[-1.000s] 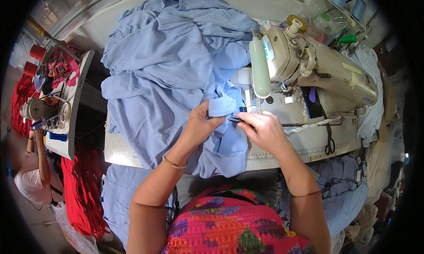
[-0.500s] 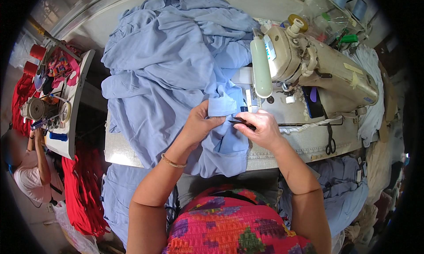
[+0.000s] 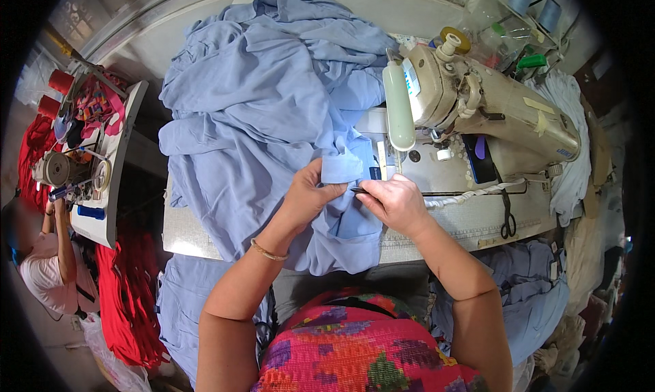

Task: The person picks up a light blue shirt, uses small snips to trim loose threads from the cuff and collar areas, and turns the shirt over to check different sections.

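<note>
A large heap of light blue cloth point(image 3: 252, 112) spreads over the table. My left hand point(image 3: 305, 194) pinches a folded edge of it between thumb and fingers. My right hand point(image 3: 401, 204) is closed round small black thread snips point(image 3: 357, 190), whose tip meets the cloth just beside my left thumb. Most of the snips is hidden in the right fist. A small dark blue label point(image 3: 374, 172) shows on the cloth just above the right hand's fingers.
Behind my right hand stands a beige sewing machine point(image 3: 505, 92) with a pale green oblong piece point(image 3: 398, 109) at its front. A dark phone point(image 3: 483, 161) and black scissors point(image 3: 508, 218) lie right of it. At far left a person works at another machine point(image 3: 54, 168).
The snips have turned and sunk deeper into my right fist, so less of them shows. My left hand keeps its pinch on the cloth.
</note>
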### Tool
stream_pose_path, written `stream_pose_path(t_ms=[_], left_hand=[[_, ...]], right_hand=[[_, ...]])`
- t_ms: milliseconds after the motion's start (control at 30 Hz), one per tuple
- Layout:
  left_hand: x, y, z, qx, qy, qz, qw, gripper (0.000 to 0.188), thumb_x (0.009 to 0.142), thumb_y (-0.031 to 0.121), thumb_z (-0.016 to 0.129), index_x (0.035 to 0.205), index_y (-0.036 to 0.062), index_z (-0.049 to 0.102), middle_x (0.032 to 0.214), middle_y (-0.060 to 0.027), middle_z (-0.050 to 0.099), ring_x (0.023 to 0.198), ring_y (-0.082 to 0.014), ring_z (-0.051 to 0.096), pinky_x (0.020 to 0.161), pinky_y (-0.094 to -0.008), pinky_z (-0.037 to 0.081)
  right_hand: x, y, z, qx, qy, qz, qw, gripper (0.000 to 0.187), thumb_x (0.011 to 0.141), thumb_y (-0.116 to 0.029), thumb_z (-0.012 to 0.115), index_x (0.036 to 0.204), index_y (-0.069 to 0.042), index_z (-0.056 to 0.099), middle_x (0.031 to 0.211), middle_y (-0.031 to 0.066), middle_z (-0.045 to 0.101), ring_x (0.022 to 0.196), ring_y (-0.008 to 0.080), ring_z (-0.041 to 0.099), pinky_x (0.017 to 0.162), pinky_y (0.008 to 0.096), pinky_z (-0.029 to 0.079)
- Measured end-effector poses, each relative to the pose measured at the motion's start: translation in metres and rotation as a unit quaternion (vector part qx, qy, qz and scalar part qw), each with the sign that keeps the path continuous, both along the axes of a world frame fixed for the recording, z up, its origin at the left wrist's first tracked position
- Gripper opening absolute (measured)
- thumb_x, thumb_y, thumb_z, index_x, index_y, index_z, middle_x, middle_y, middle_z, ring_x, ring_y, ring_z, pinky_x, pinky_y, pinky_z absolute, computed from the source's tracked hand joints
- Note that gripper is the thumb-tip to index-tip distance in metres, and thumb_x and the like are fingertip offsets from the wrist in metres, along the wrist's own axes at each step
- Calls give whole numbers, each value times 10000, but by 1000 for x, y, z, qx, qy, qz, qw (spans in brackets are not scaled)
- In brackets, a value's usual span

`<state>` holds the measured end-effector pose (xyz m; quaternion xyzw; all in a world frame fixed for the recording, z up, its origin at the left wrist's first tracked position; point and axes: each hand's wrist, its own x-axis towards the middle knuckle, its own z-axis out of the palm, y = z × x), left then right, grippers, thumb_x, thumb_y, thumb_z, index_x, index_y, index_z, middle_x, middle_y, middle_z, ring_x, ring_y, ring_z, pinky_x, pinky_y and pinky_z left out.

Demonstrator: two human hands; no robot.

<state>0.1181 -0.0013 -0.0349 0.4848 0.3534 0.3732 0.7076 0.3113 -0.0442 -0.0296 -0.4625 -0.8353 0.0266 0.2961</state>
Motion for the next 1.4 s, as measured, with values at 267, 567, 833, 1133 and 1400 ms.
stream_pose_path(t_ms=[267, 567, 833, 1133, 1400], left_hand=[[1, 0, 0, 4, 14, 4, 1000, 316, 796, 37, 654, 1100, 13, 571, 1012, -22, 621, 920, -88, 552, 821, -231, 431], [0, 0, 4, -15, -7, 5, 1000, 296, 799, 21, 636, 1087, 4, 569, 1007, -29, 618, 909, -96, 555, 814, -239, 437], [0, -2, 3, 21, -1, 12, 1000, 299, 805, 28, 644, 1096, 4, 577, 1011, -34, 624, 921, -88, 555, 820, -236, 438], [1, -3, 2, 41, 40, 27, 998, 287, 803, 48, 650, 1080, 12, 582, 994, -13, 622, 898, -77, 547, 807, -228, 432], [2, -4, 4, 52, 46, 34, 997, 280, 808, 55, 651, 1075, 5, 582, 980, -15, 627, 890, -79, 551, 803, -228, 432]], right_hand=[[-1, 1, -2, 12, -18, 0, 1000, 126, 815, -229, 617, 839, -117, 566, 610, 53, 587, 550, 235, 559, 544, 326, 416], [-2, 0, 0, -33, 3, 6, 999, 138, 829, -249, 600, 825, -112, 580, 612, 71, 593, 542, 262, 557, 550, 349, 429], [0, -3, 5, -52, 32, -28, 998, 175, 817, -260, 614, 863, -91, 599, 678, 94, 626, 582, 271, 577, 568, 339, 431], [-1, -4, 4, -54, 21, -39, 998, 174, 817, -260, 612, 867, -94, 594, 684, 91, 628, 589, 265, 577, 583, 335, 429], [-1, -4, 6, -34, 4, -38, 999, 166, 816, -256, 612, 850, -96, 582, 660, 82, 616, 573, 257, 566, 569, 334, 414]])
